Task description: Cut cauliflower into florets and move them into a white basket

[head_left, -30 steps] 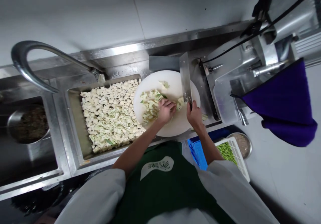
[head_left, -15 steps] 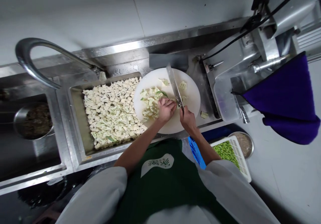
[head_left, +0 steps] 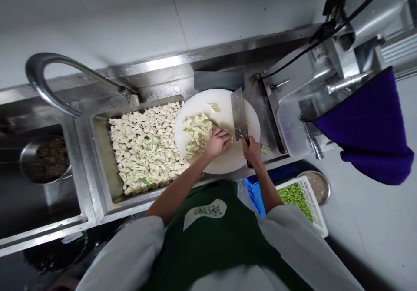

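Observation:
A round white cutting board [head_left: 224,163] lies beside a sink basin full of cut cauliflower [head_left: 146,147]. My right hand [head_left: 252,150] is wrapped round the dark handle of a cleaver [head_left: 240,115]; its broad blade lies tilted nearly flat over the right part of the board, with small bits stuck on it. My left hand [head_left: 219,142] is closed, fingers bent together, just left of the blade; what it holds is too small to make out. Pale cauliflower pieces [head_left: 197,134] with a green leaf lie left of my left hand. One piece [head_left: 213,107] sits near the board's back.
A curved faucet [head_left: 48,82] arches over the left side. Another basin holds a metal bowl [head_left: 44,158]. To the right stand a metal machine and a purple cloth [head_left: 368,130]. Low at the right are a white basket of chopped greens [head_left: 296,200] and a blue basket [head_left: 256,195].
The cleaver has moved right, away from my left hand, and its blade has turned to show its broad face. My right hand has shifted right with it. My left hand has moved slightly right.

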Demonstrator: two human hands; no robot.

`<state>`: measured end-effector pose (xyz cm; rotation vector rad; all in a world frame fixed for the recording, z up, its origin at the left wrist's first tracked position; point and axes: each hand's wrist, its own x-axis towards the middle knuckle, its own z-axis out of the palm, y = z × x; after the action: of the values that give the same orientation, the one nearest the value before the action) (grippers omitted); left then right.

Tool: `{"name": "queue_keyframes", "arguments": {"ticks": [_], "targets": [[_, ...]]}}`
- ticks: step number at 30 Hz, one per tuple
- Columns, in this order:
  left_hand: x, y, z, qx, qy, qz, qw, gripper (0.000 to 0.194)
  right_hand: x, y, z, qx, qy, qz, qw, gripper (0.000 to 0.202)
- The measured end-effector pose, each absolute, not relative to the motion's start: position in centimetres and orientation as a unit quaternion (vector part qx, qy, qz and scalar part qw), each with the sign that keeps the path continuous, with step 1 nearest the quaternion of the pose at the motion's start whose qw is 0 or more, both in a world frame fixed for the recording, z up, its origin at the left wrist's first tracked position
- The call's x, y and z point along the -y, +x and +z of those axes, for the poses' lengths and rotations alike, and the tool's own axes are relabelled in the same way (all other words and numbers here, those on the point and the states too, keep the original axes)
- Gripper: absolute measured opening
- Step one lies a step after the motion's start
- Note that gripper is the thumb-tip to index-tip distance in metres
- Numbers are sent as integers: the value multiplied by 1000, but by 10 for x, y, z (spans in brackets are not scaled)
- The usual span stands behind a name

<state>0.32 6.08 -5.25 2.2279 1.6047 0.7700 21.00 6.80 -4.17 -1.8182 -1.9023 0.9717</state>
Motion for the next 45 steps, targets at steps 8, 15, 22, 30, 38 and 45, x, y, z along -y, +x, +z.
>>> {"name": "queue_keyframes", "arguments": {"ticks": [8, 15, 22, 30, 38, 45], "targets": [[-47, -37, -50, -644, 641, 418, 14, 13, -45, 205, -24, 700, -626, 276, 205, 29], [-57, -24, -54, -633, 702, 319, 67, 14, -47, 193, -15, 700, -617, 262, 245, 31], [-58, -18, -57, -647, 680, 337, 76, 11, -43, 171, -23, 713, -601, 277, 230, 35], [-58, -11, -40, -703, 647, 254, 151, 20, -51, 139, -31, 731, -604, 269, 170, 35], [-59, -11, -33, -691, 680, 196, 146, 27, -66, 140, -47, 710, -631, 268, 162, 31], [-39, -5, -43, -710, 670, 193, 97, 30, -75, 179, -56, 683, -639, 261, 241, 30]]}}
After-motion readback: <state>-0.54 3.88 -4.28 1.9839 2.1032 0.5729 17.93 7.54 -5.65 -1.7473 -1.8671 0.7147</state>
